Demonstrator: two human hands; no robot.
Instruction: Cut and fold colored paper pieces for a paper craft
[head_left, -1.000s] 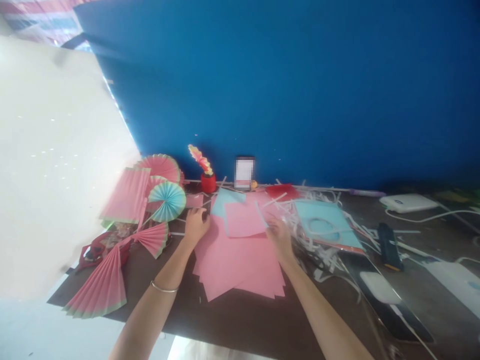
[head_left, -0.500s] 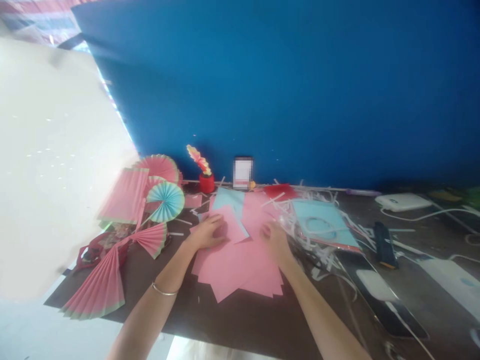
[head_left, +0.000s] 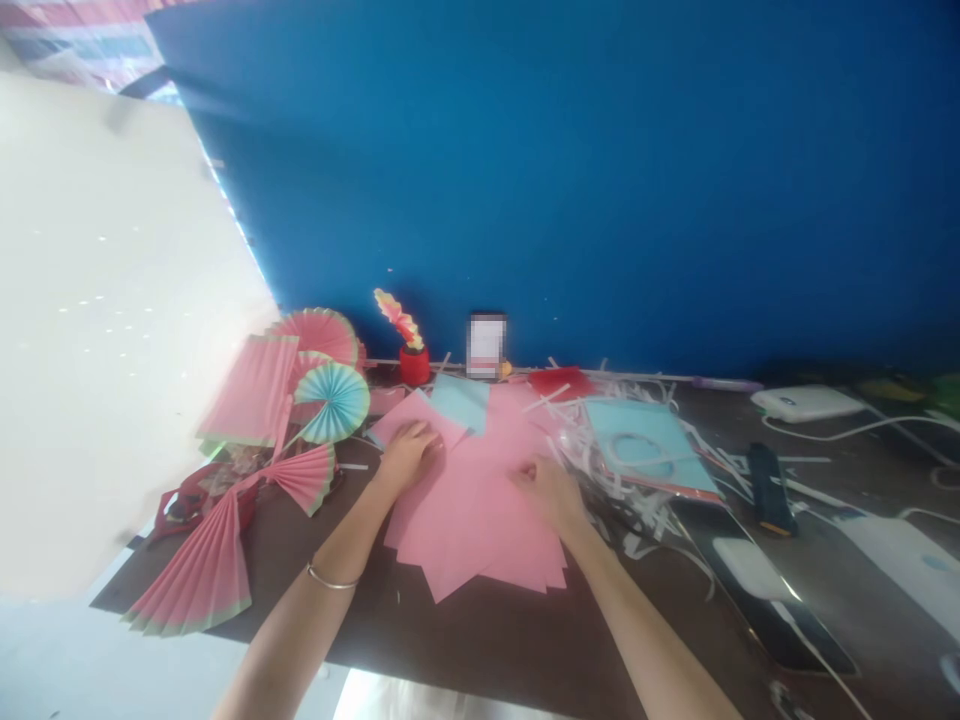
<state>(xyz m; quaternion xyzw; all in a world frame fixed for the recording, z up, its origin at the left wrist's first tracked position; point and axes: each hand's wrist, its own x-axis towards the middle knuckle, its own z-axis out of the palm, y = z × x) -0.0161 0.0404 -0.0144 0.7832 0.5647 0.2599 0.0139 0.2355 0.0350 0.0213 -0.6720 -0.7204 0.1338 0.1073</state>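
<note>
A fanned pile of pink paper sheets (head_left: 480,530) lies on the dark table in front of me. My left hand (head_left: 409,458) is at the pile's left edge, its fingers bent onto a smaller pink sheet (head_left: 420,412) that overlaps the rest. Over the right part of the pile is my right hand (head_left: 551,490), with fingers curled in and thumb close to them. Whether anything is between those fingers is hidden. A light blue sheet (head_left: 465,402) sticks out behind the smaller pink one.
Folded pink paper fans (head_left: 206,565) and a blue round fan (head_left: 331,402) lie at left. A red pot (head_left: 414,366) stands at the back. White paper strips (head_left: 652,515), a blue packet (head_left: 637,430) and a phone (head_left: 795,620) with a white charger are on the right.
The smaller pink sheet has moved left and away from me with my left hand, uncovering more of the pile. My right hand has stayed nearly in place, its fingers shifting slightly.
</note>
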